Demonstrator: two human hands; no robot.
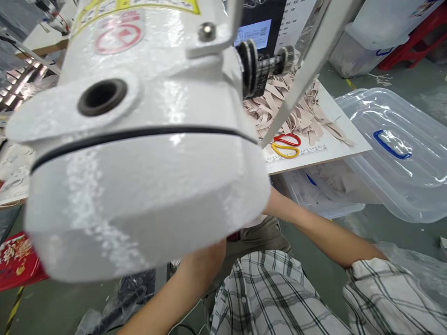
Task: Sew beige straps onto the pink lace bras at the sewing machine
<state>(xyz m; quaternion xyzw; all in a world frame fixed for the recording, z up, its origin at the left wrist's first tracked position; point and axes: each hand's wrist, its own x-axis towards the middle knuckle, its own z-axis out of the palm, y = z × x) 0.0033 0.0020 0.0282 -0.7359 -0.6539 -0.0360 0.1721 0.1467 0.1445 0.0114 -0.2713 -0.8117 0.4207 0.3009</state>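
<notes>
The white head of a sewing machine (pixel 150 186) fills the left and middle of the view, close to the camera. Both my forearms reach in under it from below, and the machine covers both hands. What they hold or touch is hidden. On the white table (pixel 335 107) to the right lies a heap of pale pink fabric strips (pixel 289 104). Scissors (pixel 286 145) with one red and one yellow handle loop rest at its front, beside a clear ruler (pixel 309 151).
A clear plastic lid (pixel 401 181) with a blue handle leans right of the table. Below the tabletop is a clear bin (pixel 314 197). Farther back stand another clear box (pixel 363 51) and a red stool (pixel 419 44). A red patterned item (pixel 19 260) is at lower left.
</notes>
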